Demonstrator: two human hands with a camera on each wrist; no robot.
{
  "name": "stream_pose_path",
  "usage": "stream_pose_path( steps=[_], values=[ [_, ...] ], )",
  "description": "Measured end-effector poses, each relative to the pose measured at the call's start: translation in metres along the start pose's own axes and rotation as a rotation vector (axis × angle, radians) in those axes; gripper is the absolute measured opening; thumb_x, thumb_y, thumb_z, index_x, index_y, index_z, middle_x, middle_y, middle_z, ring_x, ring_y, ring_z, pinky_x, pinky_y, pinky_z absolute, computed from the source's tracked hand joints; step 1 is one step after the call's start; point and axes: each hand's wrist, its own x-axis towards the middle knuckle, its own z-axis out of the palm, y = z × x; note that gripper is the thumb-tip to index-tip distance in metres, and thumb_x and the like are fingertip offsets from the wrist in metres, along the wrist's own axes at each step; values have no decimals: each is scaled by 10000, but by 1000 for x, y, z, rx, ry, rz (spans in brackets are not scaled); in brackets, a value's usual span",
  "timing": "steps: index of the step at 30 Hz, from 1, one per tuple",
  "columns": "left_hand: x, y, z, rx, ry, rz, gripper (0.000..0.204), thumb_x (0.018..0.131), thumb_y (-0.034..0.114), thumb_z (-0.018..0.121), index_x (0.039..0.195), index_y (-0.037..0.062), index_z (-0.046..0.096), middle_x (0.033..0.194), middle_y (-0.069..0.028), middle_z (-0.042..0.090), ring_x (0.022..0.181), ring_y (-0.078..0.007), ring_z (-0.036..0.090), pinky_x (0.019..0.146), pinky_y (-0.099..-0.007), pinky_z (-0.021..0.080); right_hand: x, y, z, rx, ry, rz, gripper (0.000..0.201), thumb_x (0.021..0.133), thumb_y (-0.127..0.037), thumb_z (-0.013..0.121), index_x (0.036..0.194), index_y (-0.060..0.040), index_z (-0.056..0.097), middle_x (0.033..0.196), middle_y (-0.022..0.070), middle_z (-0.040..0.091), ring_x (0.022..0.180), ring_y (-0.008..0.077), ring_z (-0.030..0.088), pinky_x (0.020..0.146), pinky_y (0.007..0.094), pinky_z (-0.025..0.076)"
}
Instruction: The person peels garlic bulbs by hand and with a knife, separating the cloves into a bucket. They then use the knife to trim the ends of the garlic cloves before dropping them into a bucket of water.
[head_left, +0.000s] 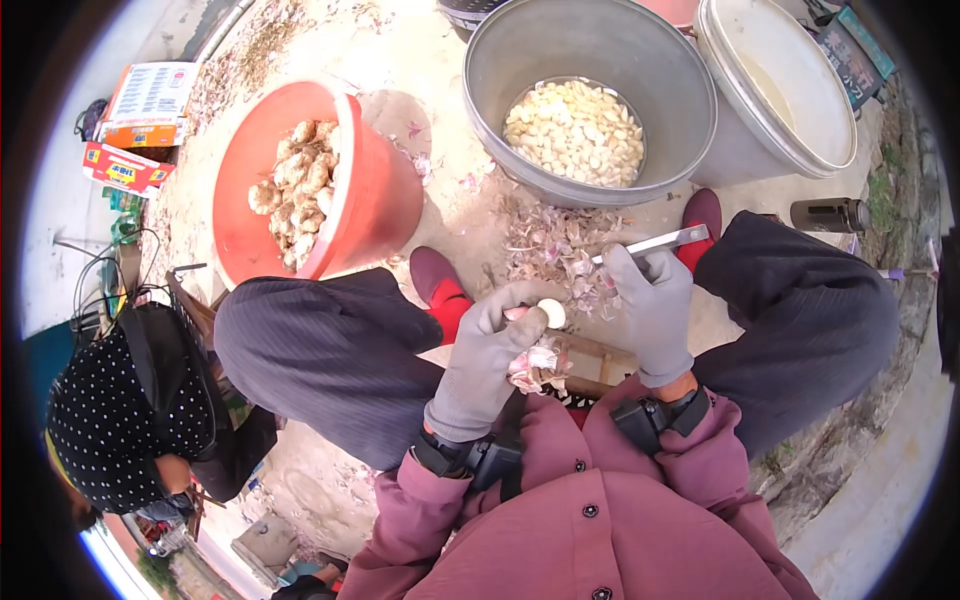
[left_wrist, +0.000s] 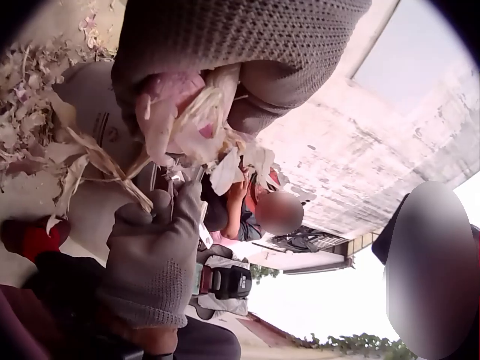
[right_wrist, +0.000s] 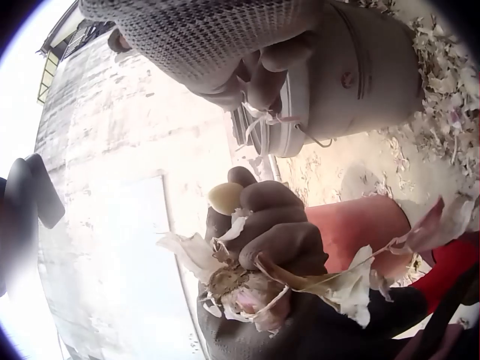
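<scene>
The peeled garlic clove (head_left: 551,313) is sitting pinched at the fingertips of the left hand (head_left: 490,362), pale and bare, above the person's lap between the two knees. In the head view its long axis is running roughly from 7 to 1 o'clock, with the free end pointing up and away toward 1 o'clock; which end is the root end cannot be told. Below the clove, the same left grip is curling around the rest of the garlic bulb (head_left: 537,368), whose loose papery skins (right_wrist: 193,253) are hanging out of the palm, so this grip is closing on both bulb and clove. The right hand (head_left: 655,305) is lying at about 3 o'clock from the clove, near but apart from it, its grip wrapping a small metal knife (head_left: 660,241) whose blade is pointing toward 2 o'clock, away from the clove. The left hand is therefore the nearer one, already touching. Further out, at 12 o'clock from the clove, a grey metal basin (head_left: 680,90) is holding a heap of peeled cloves (head_left: 576,130); at 10 o'clock a red tub (head_left: 385,200) is holding unpeeled bulbs (head_left: 298,185). Discarded skins (head_left: 560,250) are littering the ground between the feet.
</scene>
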Motion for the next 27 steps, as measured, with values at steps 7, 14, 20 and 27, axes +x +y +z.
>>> stream_pose_path(
  steps=[7,14,20,27],
  values=[
    [7,50,23,96,-27,209,324,952,172,588,1203,-30,553,947,-43,624,780,-68,599,693,-209,519,2,7,5,-333,-77,190,259,892,-224,674,1012,5,684,737,17,645,629,61,555,587,248,470],
    [62,117,66,385,-127,480,339,995,178,485,1244,-45,540,1056,-85,626,949,-128,603,842,-233,486,-2,-15,8,-401,-188,119,306,861,-270,680,833,34,655,628,59,561,567,102,485,544,303,414],
    [73,108,62,578,-104,548,402,1010,244,469,1290,-43,495,1089,-104,606,896,-128,568,702,-275,510,-1,-4,3,-402,-191,117,314,874,-285,663,983,9,689,702,72,649,619,119,589,591,304,474],
    [27,64,25,898,-161,563,360,899,65,529,1219,-91,475,981,-112,578,883,-152,583,766,-267,498,3,12,-4,-19,-142,221,237,934,-218,612,1008,1,664,758,-8,621,633,37,521,548,223,418]
  ],
)
